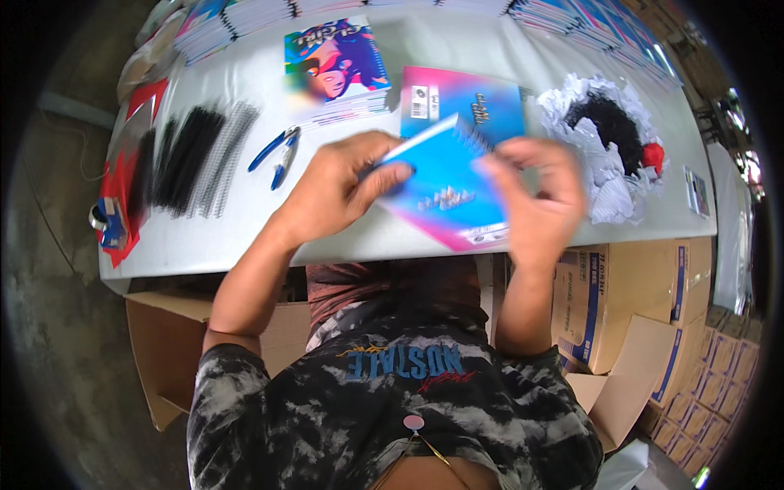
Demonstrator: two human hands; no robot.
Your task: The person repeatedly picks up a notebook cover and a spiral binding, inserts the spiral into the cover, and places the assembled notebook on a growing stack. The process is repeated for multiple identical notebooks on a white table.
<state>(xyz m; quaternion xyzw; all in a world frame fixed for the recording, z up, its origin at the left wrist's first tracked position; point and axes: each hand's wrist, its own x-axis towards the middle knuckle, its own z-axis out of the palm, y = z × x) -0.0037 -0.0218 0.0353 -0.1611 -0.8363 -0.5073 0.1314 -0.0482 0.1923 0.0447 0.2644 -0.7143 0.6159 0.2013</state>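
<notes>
A blue and pink notebook (453,192) is held tilted above the near edge of the table. My left hand (339,180) grips it by its left side, thumb on top of the cover and fingers behind. At its upper right edge, where a dark spiral coil (472,139) shows, my right hand (539,184) closes with thumb and bent fingers; motion blurs their tips. Just behind lies another blue and pink notebook (441,77), flat on the table. Farther back on the left stands a stack of notebooks with a colourful cover (336,61).
Blue-handled pliers (276,155) lie left of my hands, beside rows of black spiral coils (192,159). Crumpled white paper (612,200) surrounds a black tangle (608,122) on the right. Notebook piles (588,24) line the table's far side. Cardboard boxes (616,302) stand below the table.
</notes>
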